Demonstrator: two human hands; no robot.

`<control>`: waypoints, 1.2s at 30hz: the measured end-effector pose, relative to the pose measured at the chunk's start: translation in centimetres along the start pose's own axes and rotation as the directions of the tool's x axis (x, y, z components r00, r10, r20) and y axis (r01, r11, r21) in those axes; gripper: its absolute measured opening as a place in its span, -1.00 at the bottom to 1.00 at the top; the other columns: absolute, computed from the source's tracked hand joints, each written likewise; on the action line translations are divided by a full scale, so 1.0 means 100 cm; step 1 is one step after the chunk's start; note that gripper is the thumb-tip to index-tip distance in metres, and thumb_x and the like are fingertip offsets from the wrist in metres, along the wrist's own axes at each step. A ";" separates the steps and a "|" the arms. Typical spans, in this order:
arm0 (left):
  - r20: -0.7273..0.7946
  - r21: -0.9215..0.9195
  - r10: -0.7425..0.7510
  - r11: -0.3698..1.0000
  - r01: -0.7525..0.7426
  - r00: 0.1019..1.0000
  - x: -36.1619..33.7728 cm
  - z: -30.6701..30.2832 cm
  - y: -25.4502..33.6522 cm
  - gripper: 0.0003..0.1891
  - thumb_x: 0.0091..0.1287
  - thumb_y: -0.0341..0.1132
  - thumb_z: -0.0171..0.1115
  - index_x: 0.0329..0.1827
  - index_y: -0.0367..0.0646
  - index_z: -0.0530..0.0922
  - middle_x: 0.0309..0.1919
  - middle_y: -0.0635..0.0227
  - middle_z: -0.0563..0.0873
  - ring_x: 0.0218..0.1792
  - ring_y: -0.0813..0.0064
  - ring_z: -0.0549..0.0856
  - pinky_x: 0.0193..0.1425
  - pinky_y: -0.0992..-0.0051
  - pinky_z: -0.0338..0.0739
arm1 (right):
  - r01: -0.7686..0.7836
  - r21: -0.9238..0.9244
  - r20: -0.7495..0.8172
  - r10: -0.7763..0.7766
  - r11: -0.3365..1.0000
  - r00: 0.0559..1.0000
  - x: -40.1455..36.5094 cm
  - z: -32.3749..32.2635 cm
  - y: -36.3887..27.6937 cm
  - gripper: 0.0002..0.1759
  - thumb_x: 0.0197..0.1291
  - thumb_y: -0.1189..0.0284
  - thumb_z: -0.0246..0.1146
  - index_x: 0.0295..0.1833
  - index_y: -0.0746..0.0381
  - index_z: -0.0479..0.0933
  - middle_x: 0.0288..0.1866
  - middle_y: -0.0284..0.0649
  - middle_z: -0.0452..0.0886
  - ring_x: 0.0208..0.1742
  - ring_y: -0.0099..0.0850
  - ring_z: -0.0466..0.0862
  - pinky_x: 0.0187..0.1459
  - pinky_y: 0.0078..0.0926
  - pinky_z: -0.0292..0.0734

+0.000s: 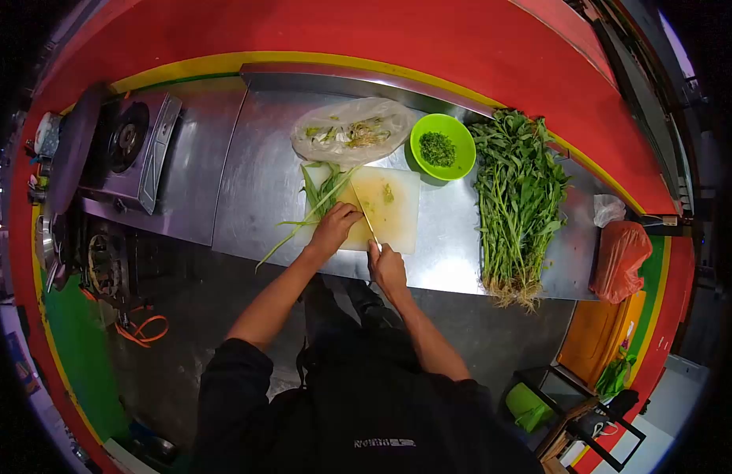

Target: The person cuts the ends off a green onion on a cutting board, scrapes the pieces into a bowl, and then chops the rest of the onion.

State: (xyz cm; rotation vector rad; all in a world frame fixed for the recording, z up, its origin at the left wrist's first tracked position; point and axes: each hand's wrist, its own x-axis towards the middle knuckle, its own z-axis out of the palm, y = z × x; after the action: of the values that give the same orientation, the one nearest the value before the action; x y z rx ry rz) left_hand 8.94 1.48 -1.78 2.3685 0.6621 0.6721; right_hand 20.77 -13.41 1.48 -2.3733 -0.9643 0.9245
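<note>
Black shirt [366,395] nearest, leafy green stalks [328,189], slender and bright, lie across the cutting board [405,193], held under the curled left hand [336,226], which hides part of them; right hand [388,270] grips knife [365,209], handle mostly covered.

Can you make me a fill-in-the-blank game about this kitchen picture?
The right hand holds a long-bladed ____.
In the picture, the large leafy green bundle lies to the ____ of the round lime-green bowl.
The painted wall behind the shiny metal counter is mostly ____.

Missing words: knife; right; red.
</note>
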 end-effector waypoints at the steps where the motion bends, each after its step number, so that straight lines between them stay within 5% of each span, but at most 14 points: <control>1: 0.012 0.018 0.007 1.000 -0.007 1.000 0.001 -0.001 0.001 -0.72 0.18 -0.57 0.31 -0.04 -0.21 0.76 -0.13 0.23 0.71 -0.03 0.16 0.68 0.08 0.27 0.62 | 0.005 -0.011 0.012 -0.004 1.000 1.000 0.002 0.000 -0.001 -0.34 0.55 -0.02 0.05 -0.06 0.47 0.63 -0.26 0.42 0.68 -0.14 0.37 0.70 -0.05 0.23 0.60; 29: 0.005 -0.002 -0.017 1.000 0.017 1.000 -0.004 0.000 0.001 -0.78 0.28 -0.55 0.29 -0.03 -0.24 0.73 -0.12 0.20 0.71 -0.02 0.13 0.67 0.09 0.24 0.61 | 0.022 0.034 0.008 -0.022 0.999 1.000 0.001 0.000 0.004 -0.34 0.55 -0.02 0.05 -0.05 0.48 0.63 -0.26 0.43 0.67 -0.12 0.39 0.70 -0.04 0.25 0.58; 30: -0.009 -0.003 -0.014 1.000 0.014 1.000 -0.004 0.001 0.001 -0.77 0.27 -0.58 0.27 -0.03 -0.25 0.73 -0.10 0.19 0.71 -0.02 0.12 0.67 0.10 0.24 0.62 | 0.064 0.067 -0.046 -0.061 0.996 0.997 -0.002 0.001 0.005 -0.36 0.56 0.05 0.09 -0.15 0.52 0.63 -0.33 0.44 0.64 -0.20 0.38 0.69 -0.19 0.18 0.57; 36: -0.014 -0.013 0.001 1.000 -0.001 1.000 -0.003 -0.001 0.002 -0.70 0.18 -0.61 0.25 -0.02 -0.25 0.74 -0.12 0.19 0.71 -0.02 0.12 0.68 0.11 0.24 0.62 | -0.001 0.049 0.027 0.000 0.999 1.000 -0.006 0.003 0.009 -0.36 0.55 0.00 0.07 -0.07 0.47 0.62 -0.29 0.37 0.69 -0.14 0.36 0.71 -0.07 0.25 0.59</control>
State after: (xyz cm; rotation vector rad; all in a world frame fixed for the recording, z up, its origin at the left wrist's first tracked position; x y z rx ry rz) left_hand 8.69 1.21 -1.63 2.3545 0.6602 0.6920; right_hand 20.64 -14.41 0.98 -2.3261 -0.9408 0.9715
